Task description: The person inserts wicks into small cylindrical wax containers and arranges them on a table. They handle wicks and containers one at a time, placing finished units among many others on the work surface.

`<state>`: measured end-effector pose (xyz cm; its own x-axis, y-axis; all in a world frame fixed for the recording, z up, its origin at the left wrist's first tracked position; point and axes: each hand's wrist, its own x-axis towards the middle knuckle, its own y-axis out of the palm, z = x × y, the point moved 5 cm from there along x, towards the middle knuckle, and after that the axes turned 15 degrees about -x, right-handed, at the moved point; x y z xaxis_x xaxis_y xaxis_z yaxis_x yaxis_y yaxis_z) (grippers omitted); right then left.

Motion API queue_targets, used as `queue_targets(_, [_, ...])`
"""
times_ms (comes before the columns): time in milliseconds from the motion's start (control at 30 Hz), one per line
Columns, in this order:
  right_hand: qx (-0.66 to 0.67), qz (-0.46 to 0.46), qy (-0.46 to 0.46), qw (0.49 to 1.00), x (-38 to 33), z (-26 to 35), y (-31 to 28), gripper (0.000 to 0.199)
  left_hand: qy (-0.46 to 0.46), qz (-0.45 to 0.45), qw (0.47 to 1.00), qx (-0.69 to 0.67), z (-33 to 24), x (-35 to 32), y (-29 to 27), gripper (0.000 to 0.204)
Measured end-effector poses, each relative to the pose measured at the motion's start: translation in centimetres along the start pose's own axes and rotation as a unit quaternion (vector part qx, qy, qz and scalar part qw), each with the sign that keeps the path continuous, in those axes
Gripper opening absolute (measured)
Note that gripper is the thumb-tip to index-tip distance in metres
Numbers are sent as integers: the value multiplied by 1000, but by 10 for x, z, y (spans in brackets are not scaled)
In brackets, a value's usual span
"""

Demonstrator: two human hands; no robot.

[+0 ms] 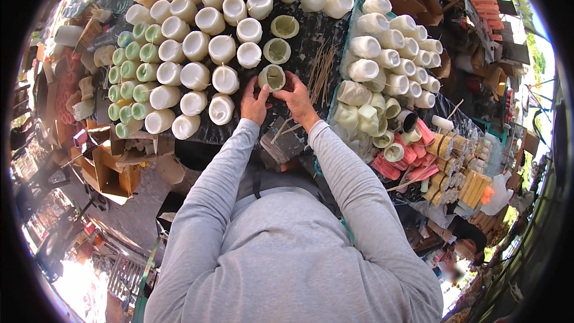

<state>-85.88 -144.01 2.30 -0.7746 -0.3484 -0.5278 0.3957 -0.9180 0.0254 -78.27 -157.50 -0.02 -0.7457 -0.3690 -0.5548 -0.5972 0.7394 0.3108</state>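
Observation:
A pale hollow candle mould (pixel 272 76) stands on the black-covered table (pixel 311 36), and both my hands hold it. My left hand (pixel 255 103) grips its left side and my right hand (pixel 296 97) grips its right side. Two more empty moulds (pixel 277 51) stand just beyond it. Filled white moulds (pixel 209 48) crowd the table to the left. A bundle of thin wooden sticks (pixel 321 66) lies right of my right hand. A few sticks (pixel 281 128) lie under my wrists.
A teal tray (pixel 354 15) at right holds several white moulds, with soft empty ones (pixel 359 113) below. Green moulds (pixel 128 84) line the left edge. Pink and yellow candles (pixel 442 161) lie at lower right. Cardboard boxes (pixel 110 167) sit left. Another person (pixel 460 251) is at lower right.

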Motion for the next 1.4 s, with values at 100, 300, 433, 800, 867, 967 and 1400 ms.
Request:
queue_targets(100, [27,13,-6,1000,0,0,-3,91,-37,0,998,-48,16,-19,-2,52])
queue_targets(300, [4,10,-5,1000,2,-2,-13,84,-50,-26,998,-17,23,-15,-13,57])
queue_targets(433, [-4,57,4,998,-4,-3,-5,81,3,80,997,19,9,3,-4,73])
queue_targets(800, [29,26,-14,999,17,5,-4,66,50,34,997,-47,25,10,5,82])
queue_targets(867, [42,27,-20,999,19,5,-1,65,81,17,996,-28,24,14,2,80])
queue_targets(967, [32,11,-40,999,22,8,2,63,98,-17,993,58,21,21,-4,75])
queue_targets(1400, [-45,-61,8,997,-20,-15,-26,51,106,-18,985,135,22,36,-7,73])
